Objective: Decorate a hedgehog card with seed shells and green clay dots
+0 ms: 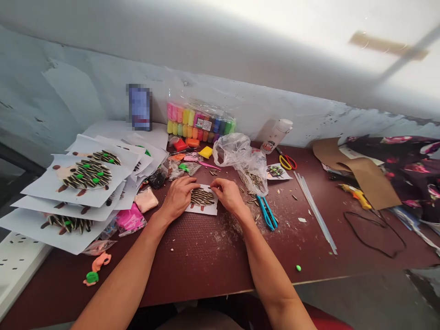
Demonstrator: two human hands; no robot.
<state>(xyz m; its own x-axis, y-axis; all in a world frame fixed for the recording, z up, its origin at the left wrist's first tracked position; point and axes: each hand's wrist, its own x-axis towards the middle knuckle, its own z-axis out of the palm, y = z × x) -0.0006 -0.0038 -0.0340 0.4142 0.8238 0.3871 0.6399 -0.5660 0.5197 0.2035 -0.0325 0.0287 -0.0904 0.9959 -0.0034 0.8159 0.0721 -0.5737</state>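
A small white card (210, 211) covered with rows of striped sunflower seeds (202, 197) lies on the table in front of me. Across its left side rests my left hand (178, 197), fingers stretched out and lying flat. My right hand (228, 195) is at the card's upper right corner with thumb and fingertips pinched together; whatever they hold is too small to make out. Right of the card, a clear plastic bag (237, 149) spills more seeds. A blue utility knife (267, 213) lies by my right wrist.
Stacked paper sheets (37, 183) with seed hedgehogs stand at left. Behind are colourful clay packs (192, 123), a phone (140, 107) and a white bottle (277, 136). Scissors (287, 161), clear glue sticks (316, 211) and a yellow glue gun (357, 196) lie to the right.
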